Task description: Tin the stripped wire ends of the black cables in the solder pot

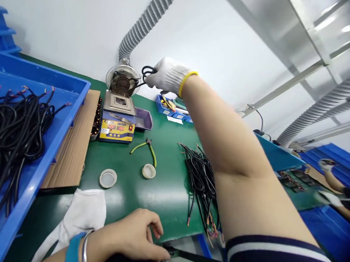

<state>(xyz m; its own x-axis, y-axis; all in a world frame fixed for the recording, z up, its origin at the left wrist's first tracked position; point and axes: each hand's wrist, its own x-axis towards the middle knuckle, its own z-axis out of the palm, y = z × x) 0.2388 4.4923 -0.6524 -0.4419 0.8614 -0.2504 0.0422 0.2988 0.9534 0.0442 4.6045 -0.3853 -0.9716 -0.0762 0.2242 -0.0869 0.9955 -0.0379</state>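
- Left hand (138,235), bare, at six to seven o'clock over the near edge of the worktop (169,205): fingers loosely bent, thumb standing apart from them, nothing seen in the grip.
- White glove (86,211) at seven o'clock, limp, just left of that wrist.
- Bundle of black cables (201,175) at five o'clock, partly behind the right forearm.
- Blue tray (38,172) at nine o'clock, holding a tangle of cables (11,126); corrugated cardboard (75,147) lies along its right side.
- Two pale round dishes, one (108,180) at eight o'clock, the other (149,171) at seven, beside green-handled pliers (149,142) whose arms stand apart.
- Yellow-and-blue unit (117,131) at nine o'clock, red digits lit, a metal tool (120,119) across its top.
- Right hand (169,76), gloved, near twelve o'clock — fingers pinching a looped black cable (150,67), which hangs beside the round fan guard (122,83) at ten.
- Blue bins (166,108) near twelve, beneath that hand; grey hose (141,23) at eleven, rising from the fan guard.
- Co-worker's gloved hand (326,165) at three o'clock, well apart.
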